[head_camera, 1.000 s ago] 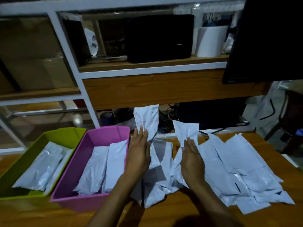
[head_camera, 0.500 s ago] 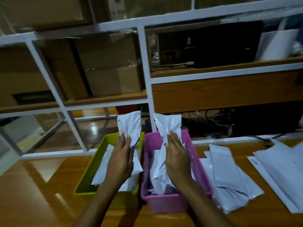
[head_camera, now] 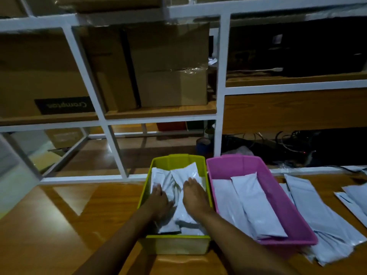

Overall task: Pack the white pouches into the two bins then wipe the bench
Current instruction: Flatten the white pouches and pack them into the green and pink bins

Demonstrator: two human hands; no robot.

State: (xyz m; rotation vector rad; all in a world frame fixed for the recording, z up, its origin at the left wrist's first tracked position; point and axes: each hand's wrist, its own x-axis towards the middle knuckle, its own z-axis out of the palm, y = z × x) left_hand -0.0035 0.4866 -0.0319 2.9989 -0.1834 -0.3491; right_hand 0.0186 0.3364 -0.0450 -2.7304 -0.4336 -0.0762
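Your left hand (head_camera: 158,202) lies palm down inside the green bin (head_camera: 176,244), its fingers (head_camera: 157,189) loosely spread and pressed flat on the white pouches (head_camera: 185,176) there; motion blur softens the fingertips, so you cannot tell whether they pinch an edge. Your right hand (head_camera: 195,197) rests just beside it in the same bin, fingers close together and flat on a pouch, not curled around it. Under both palms the pouches overlap, and how many lie there is hard to make out.

Just past your right fingers, touching the green bin's wall, stands the pink bin (head_camera: 278,187) with two or more pouches laid lengthwise. Farther right, loose pouches (head_camera: 317,211) spread over the wooden bench (head_camera: 59,225); the pink bin hides part of that pile and the frame edge cuts off the outermost ones. Beyond your fingertips a white shelf frame (head_camera: 220,96) holds cardboard boxes (head_camera: 168,66), dim and blurred.
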